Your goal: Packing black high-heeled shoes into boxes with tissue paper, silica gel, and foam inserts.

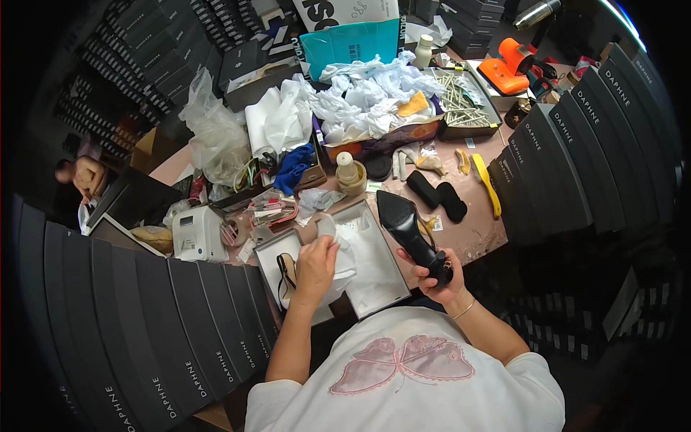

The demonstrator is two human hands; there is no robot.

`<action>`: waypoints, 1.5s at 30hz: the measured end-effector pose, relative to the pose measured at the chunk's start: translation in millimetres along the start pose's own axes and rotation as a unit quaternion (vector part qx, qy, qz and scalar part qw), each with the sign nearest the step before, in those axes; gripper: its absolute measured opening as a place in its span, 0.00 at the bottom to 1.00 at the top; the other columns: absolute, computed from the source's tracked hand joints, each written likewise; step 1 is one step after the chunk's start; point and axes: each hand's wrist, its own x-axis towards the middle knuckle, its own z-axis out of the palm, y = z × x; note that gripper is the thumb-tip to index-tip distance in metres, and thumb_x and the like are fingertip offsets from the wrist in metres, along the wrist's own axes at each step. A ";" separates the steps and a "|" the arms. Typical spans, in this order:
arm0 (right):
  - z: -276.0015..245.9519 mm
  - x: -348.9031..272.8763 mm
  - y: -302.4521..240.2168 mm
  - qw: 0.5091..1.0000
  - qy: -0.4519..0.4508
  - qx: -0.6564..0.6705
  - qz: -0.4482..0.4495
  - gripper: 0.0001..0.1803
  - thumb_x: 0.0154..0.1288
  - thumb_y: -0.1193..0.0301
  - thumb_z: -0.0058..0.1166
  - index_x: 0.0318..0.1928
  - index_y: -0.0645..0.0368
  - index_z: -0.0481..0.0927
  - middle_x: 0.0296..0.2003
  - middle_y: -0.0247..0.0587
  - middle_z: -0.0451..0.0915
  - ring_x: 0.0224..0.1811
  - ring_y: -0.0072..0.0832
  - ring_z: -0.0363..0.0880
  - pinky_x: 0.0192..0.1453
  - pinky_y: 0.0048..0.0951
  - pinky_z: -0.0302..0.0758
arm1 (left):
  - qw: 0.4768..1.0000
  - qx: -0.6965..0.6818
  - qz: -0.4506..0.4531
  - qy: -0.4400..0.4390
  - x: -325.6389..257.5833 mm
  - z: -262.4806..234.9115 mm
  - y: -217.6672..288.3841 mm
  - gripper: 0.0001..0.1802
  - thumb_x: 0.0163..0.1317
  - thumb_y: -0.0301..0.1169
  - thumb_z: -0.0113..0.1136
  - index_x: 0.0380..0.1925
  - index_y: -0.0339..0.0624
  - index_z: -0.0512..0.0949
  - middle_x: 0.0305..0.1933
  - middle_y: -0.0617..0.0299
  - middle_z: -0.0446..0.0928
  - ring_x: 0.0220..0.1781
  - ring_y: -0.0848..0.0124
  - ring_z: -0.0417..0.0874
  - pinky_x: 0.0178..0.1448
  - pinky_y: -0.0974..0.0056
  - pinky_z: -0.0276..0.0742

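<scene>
My right hand (444, 281) is wrapped around the heel end of a black high-heeled shoe (400, 217), its toe pointing away and its dark sole facing up. My left hand (317, 268) pinches a sheet of white tissue paper (344, 253) above an open grey-and-white shoe box (385, 277). In the box's left part, beside my left wrist, lies another shoe (286, 279) with a dark strap and a pale insole, partly hidden by my hand.
Stacked dark shoe boxes (155, 324) line the left, and more boxes (568, 158) rise at the right. Behind the work spot are a purple carton (389, 139) of crumpled paper, a bottle (350, 174), black pads (437, 194), a yellow-handled tool (486, 186) and a white label printer (199, 234). Another person (86, 176) sits far left.
</scene>
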 end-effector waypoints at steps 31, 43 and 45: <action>-11.7 -38.4 -34.4 0.873 0.134 -0.466 0.058 0.25 0.62 0.70 0.47 0.59 0.65 0.69 0.29 0.43 0.78 0.28 0.26 0.78 0.27 0.27 0.77 | 0.786 -0.482 -0.371 -0.106 -27.9 121.1 -12.7 0.17 0.62 0.25 0.55 0.52 0.42 0.73 0.38 0.63 0.77 0.24 0.78 0.72 0.31 0.72 0.70; -40.8 -80.0 -65.0 0.847 0.163 -0.500 0.077 0.24 0.61 0.72 0.48 0.59 0.65 0.69 0.28 0.40 0.77 0.28 0.25 0.78 0.28 0.27 0.77 | 0.904 -0.039 -0.395 -0.157 -38.3 121.8 -18.0 0.34 0.51 0.28 0.63 0.59 0.30 0.65 0.38 0.45 0.80 0.30 0.58 0.84 0.39 0.56 0.79; -34.4 -86.6 -65.5 0.841 0.143 -0.516 0.083 0.24 0.61 0.72 0.48 0.59 0.65 0.69 0.28 0.41 0.78 0.27 0.25 0.78 0.28 0.27 0.77 | 0.890 -0.107 -0.418 -0.147 -40.4 154.5 -52.8 0.26 0.50 0.29 0.62 0.51 0.32 0.74 0.37 0.47 0.82 0.29 0.62 0.84 0.38 0.62 0.79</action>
